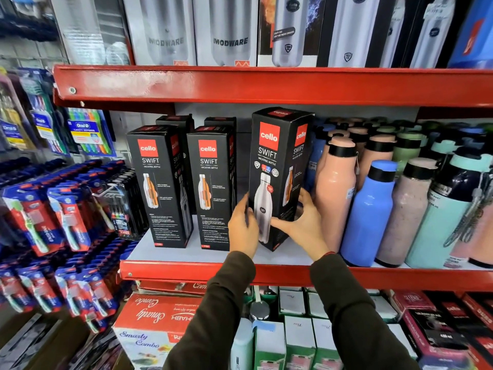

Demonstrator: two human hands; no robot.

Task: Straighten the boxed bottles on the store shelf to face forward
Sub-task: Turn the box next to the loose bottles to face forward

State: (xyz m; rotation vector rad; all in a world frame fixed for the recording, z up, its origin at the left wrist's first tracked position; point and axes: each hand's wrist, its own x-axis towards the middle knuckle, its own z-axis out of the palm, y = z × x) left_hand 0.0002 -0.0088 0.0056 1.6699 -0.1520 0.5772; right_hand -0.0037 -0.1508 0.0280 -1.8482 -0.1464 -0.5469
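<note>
Three black Cello Swift bottle boxes stand in a front row on the white shelf (149, 253). The right box (277, 161) is turned slightly, its corner toward me, with two faces showing. My left hand (244, 225) grips its lower left edge and my right hand (301, 222) wraps its lower right corner. The left box (160, 185) and the middle box (212, 185) stand upright, angled a little to the left. Two more black boxes (220, 121) stand behind them, mostly hidden.
Loose pink, blue (369, 212) and mint bottles crowd the shelf right of the held box. A red shelf lip (240, 84) with Modware boxes runs above. Toothbrush packs (69, 209) hang at the left. Boxed goods (154, 324) fill the shelf below.
</note>
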